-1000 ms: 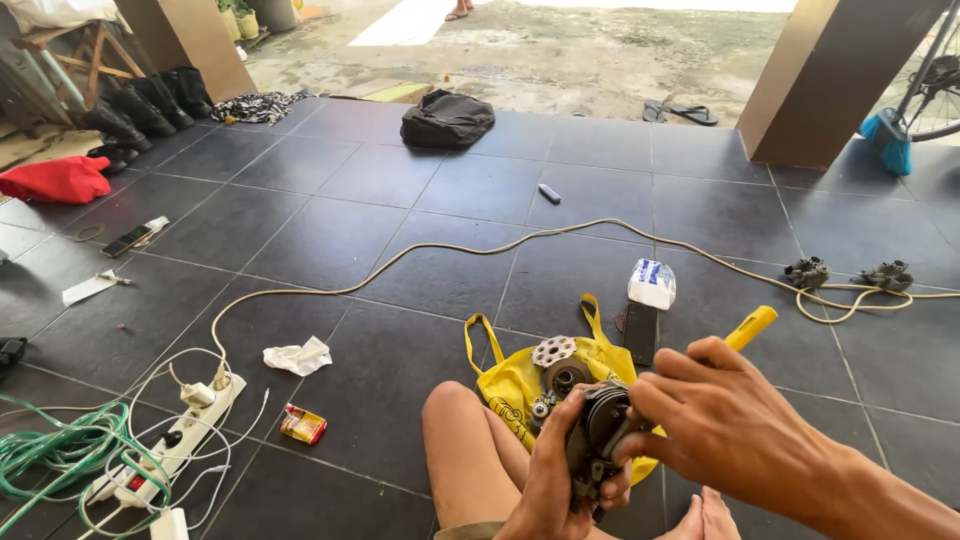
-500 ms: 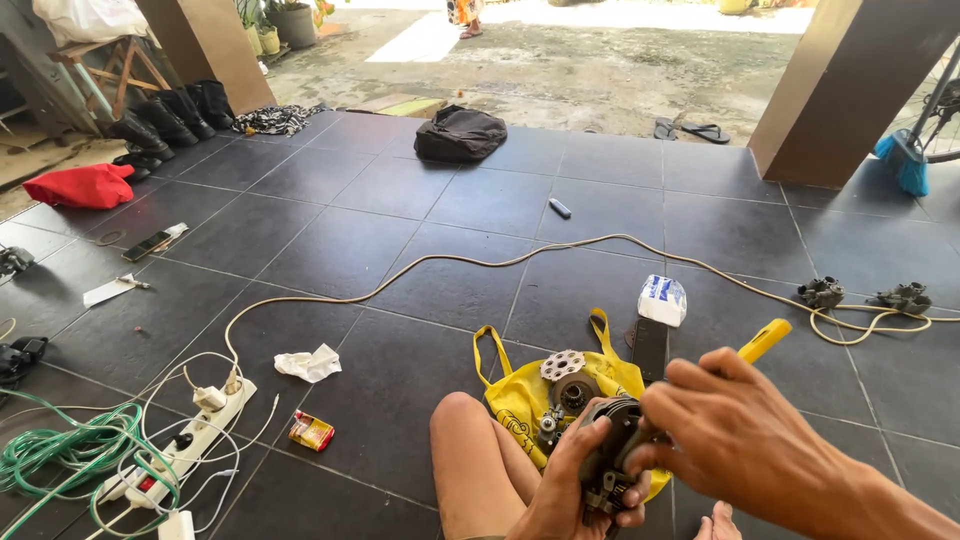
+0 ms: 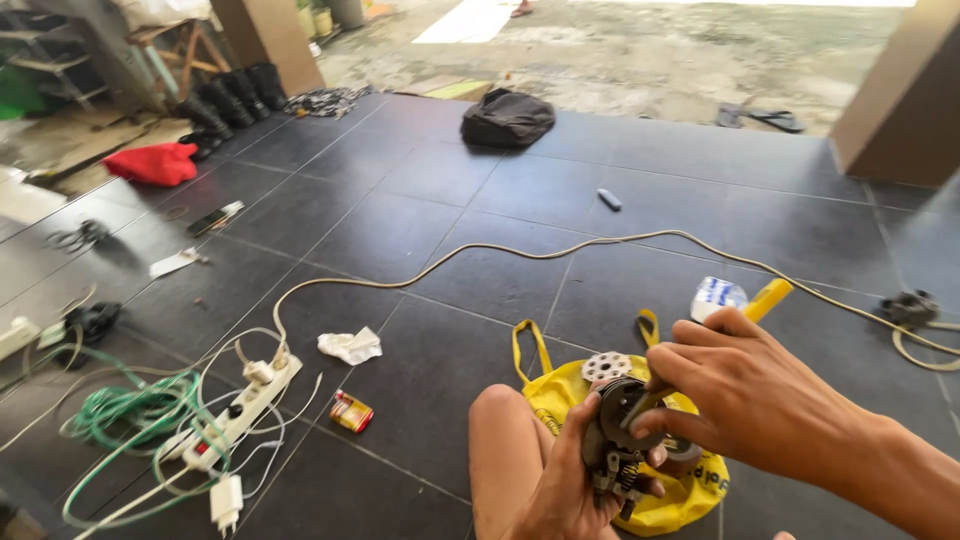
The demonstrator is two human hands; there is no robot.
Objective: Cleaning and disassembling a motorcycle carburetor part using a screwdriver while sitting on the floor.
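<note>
Floor: dark tiles (image 3: 420,230).
Under the hands: yellow bag (image 3: 560,400).
Left of the hands: power strip (image 3: 245,410), green cable (image 3: 110,410), crumpled tissue (image 3: 350,345).
Far beyond the hands: black bag (image 3: 507,118).

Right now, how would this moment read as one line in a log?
left hand: grips dark metal mechanism from below | right hand: fingers on its top | under them: yellow bag on dark tiled floor

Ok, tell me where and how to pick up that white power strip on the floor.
Grip the power strip across its long narrow body, on the bare stretch near the middle, fingers on the two long sides. Come straight down from above: it lies flat on the tile, plugs stand up at both ends, and the green cable and white cords crowd it at floor level.
</note>
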